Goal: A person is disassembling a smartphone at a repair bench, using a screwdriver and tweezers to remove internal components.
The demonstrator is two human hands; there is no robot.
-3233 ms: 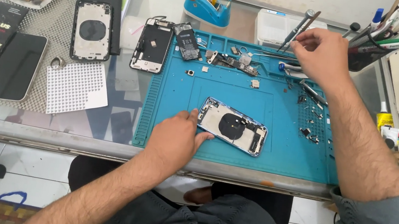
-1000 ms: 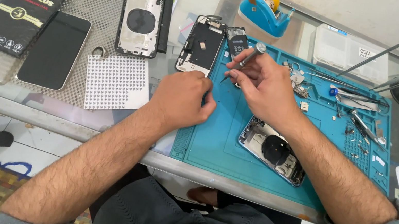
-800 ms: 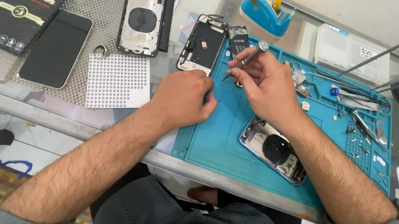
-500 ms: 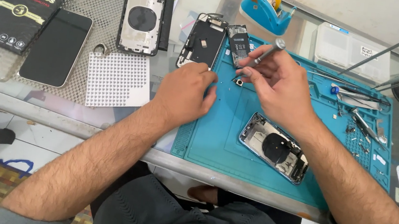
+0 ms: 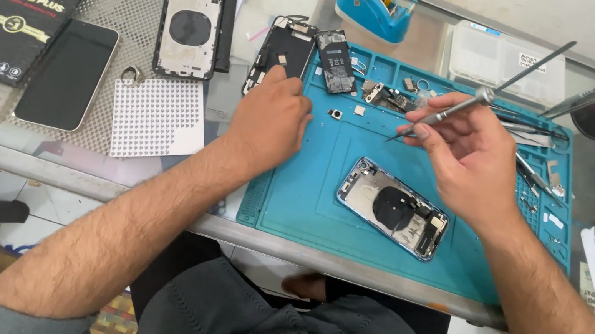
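Your right hand [image 5: 470, 156] pinches a thin screwdriver [image 5: 440, 117] near its top, tip pointing left past your fingers. It's light, stiff and slippery: grip the shaft. Your left hand [image 5: 270, 117] has curled fingertips pressing the open phone [image 5: 279, 52], a fragile thing.

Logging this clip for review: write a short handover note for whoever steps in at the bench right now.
Left hand: fingertips resting on the dark opened phone frame at the blue silicone mat's top-left edge.
Right hand: grip shut on the thin metal screwdriver, tip raised above the mat.
Silver opened phone housing lies on the mat, untouched.
Done: both phones opened, small parts laid out.
Left: cannot tell which screws remain.
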